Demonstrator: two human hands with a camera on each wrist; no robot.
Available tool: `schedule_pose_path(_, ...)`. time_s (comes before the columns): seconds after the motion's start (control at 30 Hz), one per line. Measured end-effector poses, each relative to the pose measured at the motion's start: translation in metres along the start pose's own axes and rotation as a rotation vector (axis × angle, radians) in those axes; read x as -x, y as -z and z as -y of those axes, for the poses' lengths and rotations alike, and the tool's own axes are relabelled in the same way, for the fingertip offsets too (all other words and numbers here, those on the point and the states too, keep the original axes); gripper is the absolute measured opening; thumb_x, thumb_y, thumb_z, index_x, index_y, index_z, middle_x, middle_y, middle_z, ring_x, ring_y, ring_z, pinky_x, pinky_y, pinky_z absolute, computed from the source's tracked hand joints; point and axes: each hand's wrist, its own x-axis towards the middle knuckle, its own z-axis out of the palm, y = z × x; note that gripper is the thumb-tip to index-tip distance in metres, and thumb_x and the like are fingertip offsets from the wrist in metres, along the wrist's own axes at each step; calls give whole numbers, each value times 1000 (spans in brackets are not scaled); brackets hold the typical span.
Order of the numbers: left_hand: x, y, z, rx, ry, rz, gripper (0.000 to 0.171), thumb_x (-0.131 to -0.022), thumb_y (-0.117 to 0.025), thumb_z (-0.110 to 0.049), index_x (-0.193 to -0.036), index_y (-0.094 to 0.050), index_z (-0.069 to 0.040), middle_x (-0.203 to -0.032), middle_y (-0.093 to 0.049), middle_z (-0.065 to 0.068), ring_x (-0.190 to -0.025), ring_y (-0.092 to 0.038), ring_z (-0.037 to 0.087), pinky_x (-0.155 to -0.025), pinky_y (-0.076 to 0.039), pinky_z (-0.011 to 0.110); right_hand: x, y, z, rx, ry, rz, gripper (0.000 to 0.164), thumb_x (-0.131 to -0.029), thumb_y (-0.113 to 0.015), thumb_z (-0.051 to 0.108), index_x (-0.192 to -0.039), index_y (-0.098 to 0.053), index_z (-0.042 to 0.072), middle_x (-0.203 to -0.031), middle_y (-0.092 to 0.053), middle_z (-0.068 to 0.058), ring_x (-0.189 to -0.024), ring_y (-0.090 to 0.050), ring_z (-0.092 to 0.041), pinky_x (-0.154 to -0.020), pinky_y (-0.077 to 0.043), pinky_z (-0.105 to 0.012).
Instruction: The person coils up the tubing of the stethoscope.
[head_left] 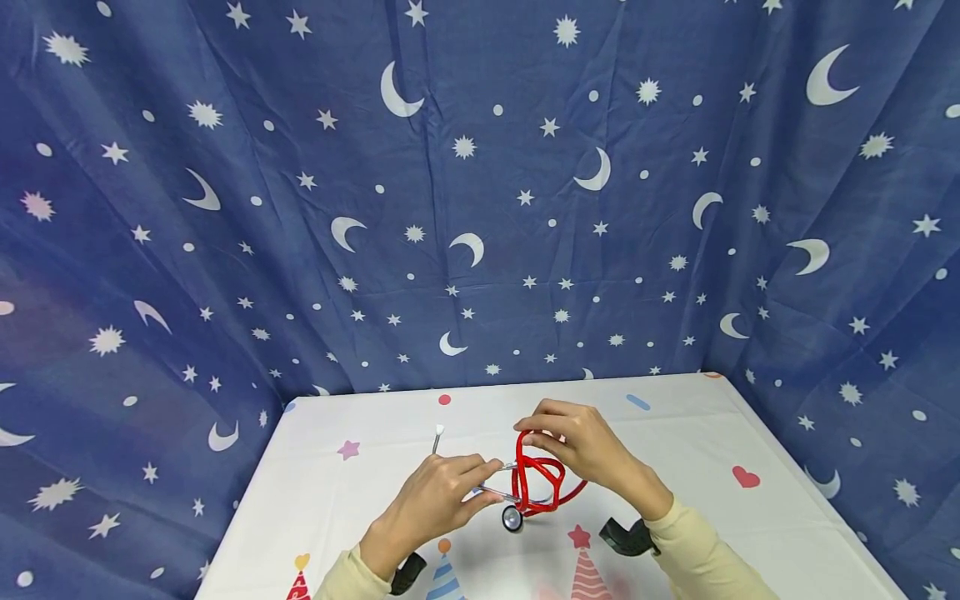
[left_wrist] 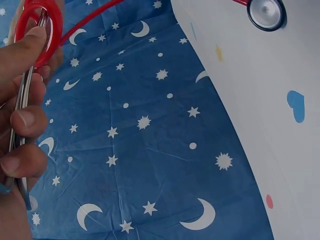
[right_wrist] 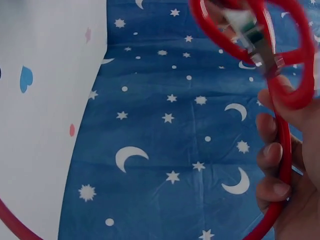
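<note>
We see left hand [head_left: 441,493] gripping stethoscope [head_left: 521,485] by 2 metal tubes [left_wrist: 23,93], axis rightward, seemingly through red tubing [right_wrist: 284,145] loops; right hand [head_left: 579,438], nearer loops, pinches tubing.

A stethoscope's looped red tubing [head_left: 518,458] and metal ear tubes [left_wrist: 22,95] block the gap between left hand [head_left: 442,493] and right hand [head_left: 577,437] above the tabletop [head_left: 675,450] before me, its chestpiece [head_left: 512,518] jutting nearward. An earpiece [head_left: 439,430] pokes beyond the left hand. Outside and between the forearms [head_left: 708,550], a hand could pass; a starry blue curtain [head_left: 525,250] walls off the far edge.
</note>
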Motion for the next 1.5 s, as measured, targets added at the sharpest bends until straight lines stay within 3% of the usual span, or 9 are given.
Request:
schedule_pose_path(0.17,-2,-1,0,-14,-38,-34,32,-87,-74,-36,-109,-70,-13,-79,-64,-12,-55,-50,-5,-52,-36,5,2,-1,-6,-65,-41,40,19,-86,-75,14,-104,-75,17,-83,-66,12,-66,-49,3,-56,-44,-14)
schedule_pose_path(0.43,-4,-1,0,35,-25,-91,32,-86,-75,-36,-107,-69,-12,-73,-61,-11,-55,-51,-4,-53,-36,5,4,-5,-12,-192,-86,65,17,-89,-71,13,-106,-75,15,-83,-67,9,-68,-49,2,-57,-45,-15)
schedule_pose_path(0.67,-7,-1,-3,190,25,-173,30,-85,-76,-32,-107,-70,-12,-70,-59,-8,-54,-42,-3,-54,-31,1,12,-16,-12,-287,-201,41,18,-93,-65,9,-108,-73,14,-81,-67,4,-69,-55,-1,-60,-53,-21)
schedule_pose_path(0.9,-10,0,-3,299,68,-281,33,-83,-78,-26,-109,-69,-9,-71,-58,-6,-54,-43,3,-51,-36,7,20,-26,-7,-305,-338,-12,25,-90,-65,-2,-112,-73,7,-97,-75,-5,-81,-67,-7,-72,-58,-23)
schedule_pose_path(1.0,-9,0,-2,339,97,-316,34,-81,-80,-22,-110,-69,-8,-72,-58,-5,-54,-43,4,-50,-36,9,22,-29,-5,-298,-367,-29,23,-91,-62,-4,-107,-73,8,-88,-72,-1,-70,-59,-3,-62,-54,-19)
schedule_pose_path(1.1,-9,-3,-2,378,127,-357,36,-78,-82,-16,-110,-68,-6,-72,-58,-3,-54,-44,6,-53,-34,5,24,-30,-5,-274,-379,-38,19,-94,-59,-2,-92,-72,12,-74,-62,5,-59,-44,0,-50,-44,-19)
schedule_pose_path(1.2,-10,-3,-2,391,168,-409,39,-75,-83,-11,-110,-68,-4,-72,-59,-2,-53,-45,7,-52,-34,5,27,-31,-4,-240,-389,-41,18,-95,-59,0,-88,-70,14,-69,-54,7,-57,-38,1,-47,-39,-18)
schedule_pose_path(1.4,-12,-2,-3,400,262,-492,41,-71,-84,-5,-109,-69,-1,-72,-61,2,-53,-46,9,-48,-36,9,33,-34,0,-206,-381,-53,13,-96,-62,10,-103,-73,11,-73,-60,8,-63,-42,1,-53,-40,-18)
schedule_pose_path(1.5,-11,-4,-4,405,311,-528,40,-70,-85,-2,-107,-69,1,-72,-62,4,-53,-49,9,-48,-38,10,36,-36,4,-222,-376,-56,16,-97,-61,15,-107,-72,10,-72,-56,11,-62,-41,2,-52,-40,-17)
